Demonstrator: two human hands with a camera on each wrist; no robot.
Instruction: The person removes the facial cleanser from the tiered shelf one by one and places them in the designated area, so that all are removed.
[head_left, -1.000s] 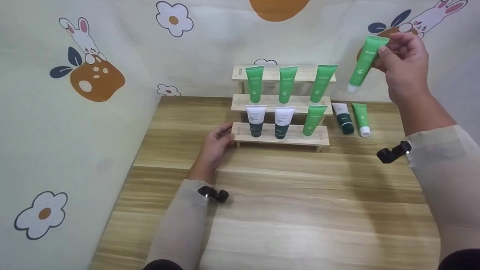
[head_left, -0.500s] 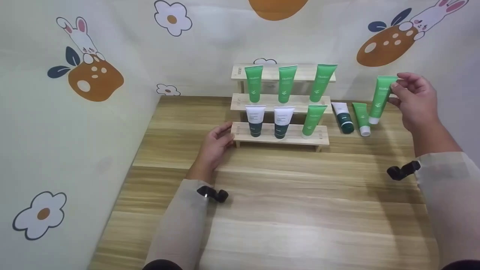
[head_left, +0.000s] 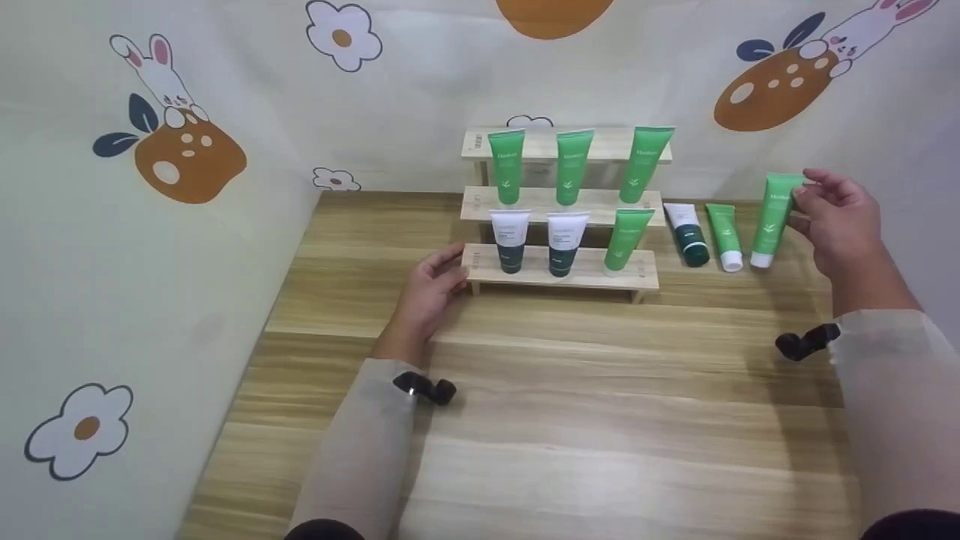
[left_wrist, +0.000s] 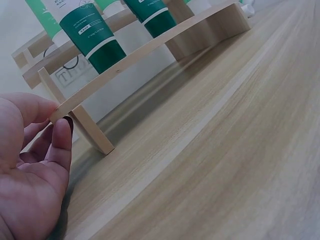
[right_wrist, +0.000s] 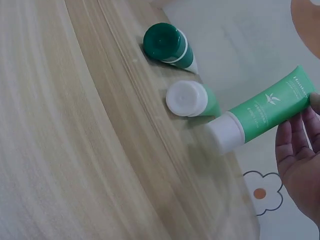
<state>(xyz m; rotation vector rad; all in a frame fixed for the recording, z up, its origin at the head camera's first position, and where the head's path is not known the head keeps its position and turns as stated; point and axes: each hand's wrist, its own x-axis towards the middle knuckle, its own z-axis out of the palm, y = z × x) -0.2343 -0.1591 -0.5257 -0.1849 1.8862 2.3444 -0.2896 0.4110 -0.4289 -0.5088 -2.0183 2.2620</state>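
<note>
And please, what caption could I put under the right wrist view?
Right hand holding a green tube; another green tube and a dark-capped tube lie on the table.

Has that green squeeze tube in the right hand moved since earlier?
Yes: in the head view, the green squeeze tube in the right hand has moved down and farther right, judged against the wooden display stand.

Rabbit-print wall; wood-grain tabletop
</note>
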